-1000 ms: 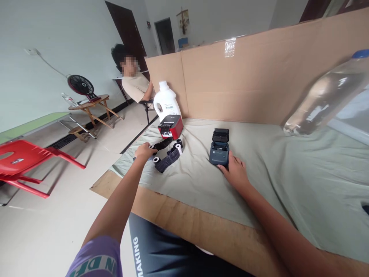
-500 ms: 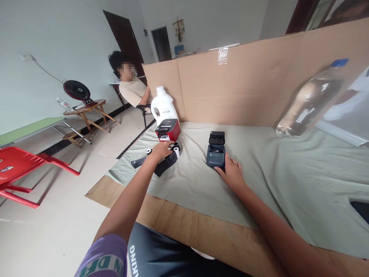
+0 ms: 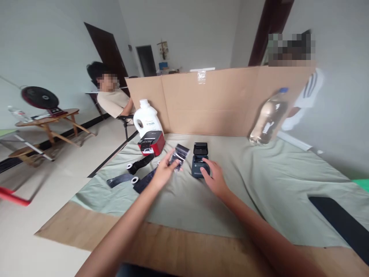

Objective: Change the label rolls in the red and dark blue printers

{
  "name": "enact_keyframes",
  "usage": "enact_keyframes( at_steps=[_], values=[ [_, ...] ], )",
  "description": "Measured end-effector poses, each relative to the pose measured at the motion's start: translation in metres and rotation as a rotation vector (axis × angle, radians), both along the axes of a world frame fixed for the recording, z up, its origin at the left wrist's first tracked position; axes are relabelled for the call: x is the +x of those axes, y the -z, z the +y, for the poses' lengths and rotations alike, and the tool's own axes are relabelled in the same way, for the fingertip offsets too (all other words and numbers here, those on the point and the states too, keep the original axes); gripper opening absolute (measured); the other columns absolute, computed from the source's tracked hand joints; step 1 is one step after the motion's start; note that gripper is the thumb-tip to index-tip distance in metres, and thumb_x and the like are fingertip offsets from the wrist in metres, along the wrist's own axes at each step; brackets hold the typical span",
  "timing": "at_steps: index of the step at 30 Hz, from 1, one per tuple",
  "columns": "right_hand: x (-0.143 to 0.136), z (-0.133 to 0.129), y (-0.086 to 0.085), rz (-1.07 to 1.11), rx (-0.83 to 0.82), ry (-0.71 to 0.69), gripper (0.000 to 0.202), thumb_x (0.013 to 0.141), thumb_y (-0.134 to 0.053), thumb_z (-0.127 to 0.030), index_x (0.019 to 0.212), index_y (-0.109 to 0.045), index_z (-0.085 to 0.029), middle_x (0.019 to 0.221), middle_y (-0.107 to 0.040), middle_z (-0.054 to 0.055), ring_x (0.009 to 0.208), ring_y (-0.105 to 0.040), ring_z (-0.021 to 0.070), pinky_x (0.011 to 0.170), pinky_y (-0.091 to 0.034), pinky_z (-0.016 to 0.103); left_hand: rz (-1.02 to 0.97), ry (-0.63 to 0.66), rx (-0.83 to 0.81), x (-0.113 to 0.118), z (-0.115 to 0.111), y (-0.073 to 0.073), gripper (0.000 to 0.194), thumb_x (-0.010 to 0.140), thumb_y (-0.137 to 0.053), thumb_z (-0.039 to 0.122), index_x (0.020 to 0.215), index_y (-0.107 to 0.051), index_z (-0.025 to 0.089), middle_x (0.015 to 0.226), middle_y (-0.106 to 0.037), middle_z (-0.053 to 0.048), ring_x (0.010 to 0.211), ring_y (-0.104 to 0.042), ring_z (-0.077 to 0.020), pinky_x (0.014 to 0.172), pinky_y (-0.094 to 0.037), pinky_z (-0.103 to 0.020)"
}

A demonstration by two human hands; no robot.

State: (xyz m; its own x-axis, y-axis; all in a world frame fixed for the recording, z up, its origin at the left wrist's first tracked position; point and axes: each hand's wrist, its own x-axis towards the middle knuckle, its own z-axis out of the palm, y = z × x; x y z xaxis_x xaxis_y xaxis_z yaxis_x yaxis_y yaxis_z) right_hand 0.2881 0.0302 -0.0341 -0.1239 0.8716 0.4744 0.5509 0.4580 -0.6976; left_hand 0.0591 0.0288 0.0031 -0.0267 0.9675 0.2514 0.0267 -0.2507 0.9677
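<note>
My left hand [image 3: 165,169] grips a roll of dark label tape [image 3: 180,152], its shiny black strip sticking up from the fingers. Just right of it stands a small dark label printer [image 3: 198,169] with its lid [image 3: 200,149] raised. Over the printer's right side is my right hand [image 3: 215,177], its fingers apart and holding nothing; whether the fingertips touch the casing, I cannot tell. To the left lie more rolls with black strips [image 3: 141,163] and white cores, in front of a red and black printer [image 3: 152,143].
A white jug [image 3: 147,120] stands behind the red printer. Along the back runs a cardboard panel [image 3: 210,104], with a large clear bottle [image 3: 268,117] by its right end. A dark flat object [image 3: 336,219] lies at right on the green cloth [image 3: 245,207]. Two people are beyond the panel.
My left hand has lifted a roll from the group on the left and brought it right, close to the small printer. My right hand has loosened from the printer's side. The view has shifted.
</note>
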Motion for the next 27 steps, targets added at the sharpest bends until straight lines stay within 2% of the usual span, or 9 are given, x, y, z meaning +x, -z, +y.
enact_keyframes(
  at_steps=[4, 7, 9, 12, 15, 18, 23, 25, 27],
  values=[
    [0.003, 0.026, -0.052, 0.017, -0.175, -0.292, 0.031, 0.088, -0.054, -0.035, 0.113, -0.067, -0.022, 0.103, -0.072, 0.005, 0.088, -0.065, 0.0202, 0.080, -0.050, 0.033, -0.119, 0.155, -0.054, 0.066, -0.008, 0.034, 0.079, 0.081, -0.071, 0.052, 0.149, -0.043, 0.022, 0.118, -0.068, -0.011, 0.065, -0.069, -0.0165, 0.062, -0.059, -0.033],
    [0.006, 0.054, -0.077, -0.117, -0.206, -0.411, 0.018, 0.081, -0.059, -0.028, 0.094, -0.069, -0.020, 0.094, -0.071, 0.002, 0.086, -0.064, 0.0193, 0.078, -0.047, 0.031, -0.072, 0.133, -0.049, 0.077, -0.010, 0.048, 0.080, 0.088, -0.064, 0.050, 0.155, -0.032, 0.021, 0.101, -0.071, -0.008, 0.063, -0.067, -0.0155, 0.060, -0.055, -0.029],
    [0.005, 0.071, -0.083, -0.123, -0.236, -0.417, 0.014, 0.080, -0.060, -0.029, 0.087, -0.067, -0.019, 0.088, -0.069, 0.001, 0.083, -0.062, 0.0189, 0.076, -0.046, 0.031, 0.046, 0.101, -0.025, 0.066, -0.010, 0.050, 0.077, 0.092, -0.059, 0.046, 0.157, -0.028, 0.019, 0.084, -0.071, -0.003, 0.061, -0.064, -0.0150, 0.060, -0.053, -0.027],
    [0.001, 0.084, -0.081, -0.032, -0.332, -0.406, 0.015, 0.081, -0.060, -0.033, 0.083, -0.064, -0.019, 0.080, -0.064, 0.000, 0.075, -0.059, 0.0176, 0.069, -0.045, 0.029, 0.403, -0.041, 0.061, 0.033, -0.007, 0.043, 0.053, 0.096, -0.054, 0.039, 0.145, -0.048, 0.019, 0.080, -0.071, -0.004, 0.071, -0.065, -0.0178, 0.070, -0.053, -0.031],
    [-0.002, 0.087, -0.074, 0.090, -0.503, -0.404, 0.016, 0.081, -0.062, -0.036, 0.085, -0.061, -0.020, 0.077, -0.060, 0.000, 0.069, -0.055, 0.0158, 0.062, -0.044, 0.028, 0.964, -0.175, 0.209, -0.005, 0.002, 0.033, 0.034, 0.092, -0.053, 0.021, 0.124, -0.067, 0.023, 0.112, -0.073, -0.011, 0.111, -0.062, -0.0301, 0.095, -0.046, -0.047],
    [-0.003, 0.085, -0.070, 0.181, -0.618, -0.347, 0.016, 0.078, -0.065, -0.033, 0.088, -0.061, -0.022, 0.084, -0.062, 0.000, 0.073, -0.055, 0.0156, 0.065, -0.044, 0.029, 1.307, -0.215, 0.270, -0.030, 0.014, 0.031, 0.048, 0.086, -0.045, 0.003, 0.122, -0.068, 0.025, 0.138, -0.062, -0.011, 0.138, -0.040, -0.0370, 0.107, -0.027, -0.064],
    [-0.011, 0.076, -0.075, 0.263, -0.555, -0.416, 0.010, 0.076, -0.066, -0.026, 0.083, -0.064, -0.020, 0.088, -0.065, 0.001, 0.084, -0.058, 0.0173, 0.078, -0.045, 0.031, 1.317, -0.204, 0.243, -0.040, 0.023, 0.033, 0.039, 0.087, -0.050, 0.006, 0.110, -0.073, 0.028, 0.113, -0.075, -0.008, 0.130, -0.048, -0.0355, 0.111, -0.014, -0.070],
    [-0.015, 0.072, -0.081, 0.284, -0.485, -0.455, 0.009, 0.076, -0.066, -0.025, 0.083, -0.065, -0.019, 0.087, -0.065, 0.002, 0.086, -0.059, 0.0182, 0.081, -0.046, 0.033, 1.152, -0.205, 0.260, -0.036, 0.022, 0.032, 0.033, 0.087, -0.060, 0.018, 0.117, -0.070, 0.028, 0.110, -0.075, -0.008, 0.123, -0.055, -0.0328, 0.113, -0.021, -0.064],
    [-0.016, 0.068, -0.087, 0.300, -0.428, -0.489, 0.011, 0.076, -0.067, -0.024, 0.086, -0.065, -0.019, 0.089, -0.066, 0.002, 0.088, -0.060, 0.0189, 0.083, -0.046, 0.034, 0.916, -0.200, 0.243, -0.028, 0.019, 0.032, 0.043, 0.086, -0.066, 0.027, 0.129, -0.063, 0.026, 0.116, -0.074, -0.008, 0.117, -0.061, -0.0287, 0.110, -0.036, -0.052]
  ],
)
